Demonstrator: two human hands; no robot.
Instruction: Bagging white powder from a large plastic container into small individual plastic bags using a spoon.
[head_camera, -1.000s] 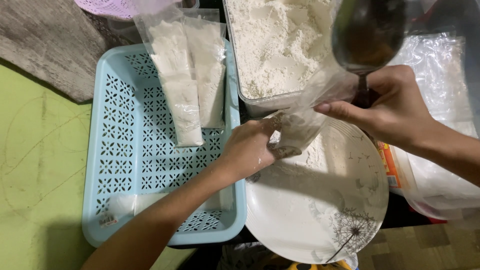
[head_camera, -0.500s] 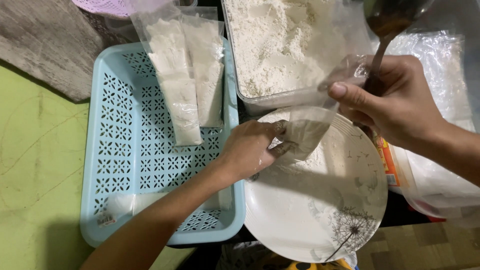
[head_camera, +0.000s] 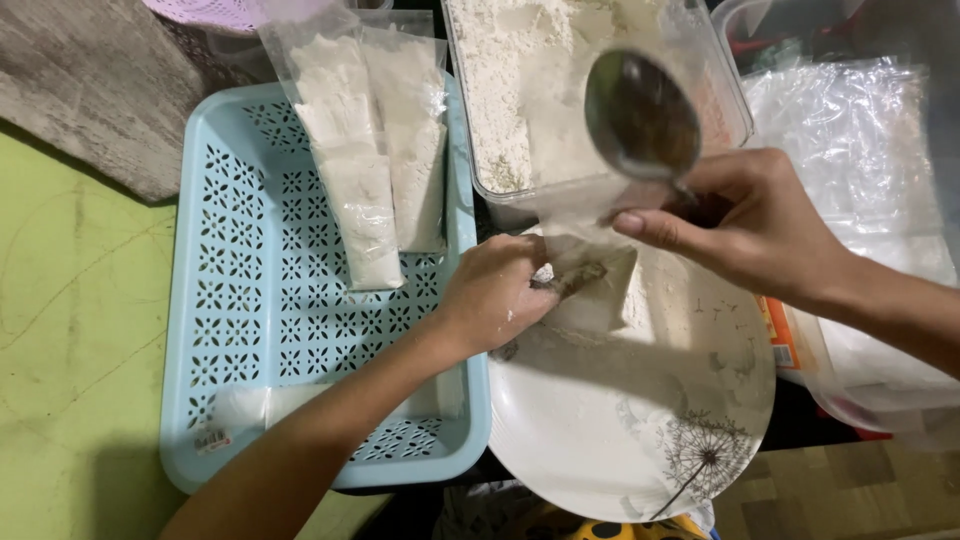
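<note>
My left hand (head_camera: 497, 293) pinches a small clear plastic bag (head_camera: 590, 262) with white powder in it, held over a white plate (head_camera: 640, 420) with a dandelion print. My right hand (head_camera: 745, 222) grips a metal spoon (head_camera: 640, 115), bowl raised over the bag's mouth, and its fingers also hold the bag's upper edge. Behind them stands a clear tub of white flour (head_camera: 540, 90). Two filled powder bags (head_camera: 370, 150) lie in a light blue perforated basket (head_camera: 250, 330) at the left.
A pile of clear plastic bags (head_camera: 860, 180) lies at the right over a box with an orange edge (head_camera: 785, 335). A green mat (head_camera: 70, 350) covers the left. A grey stone slab (head_camera: 80, 70) lies at the upper left, a pink basket rim (head_camera: 200, 12) at the top.
My right hand has swung the spoon from the upper right down and left, over the bag's mouth. My left hand has kept its hold on the bag.
</note>
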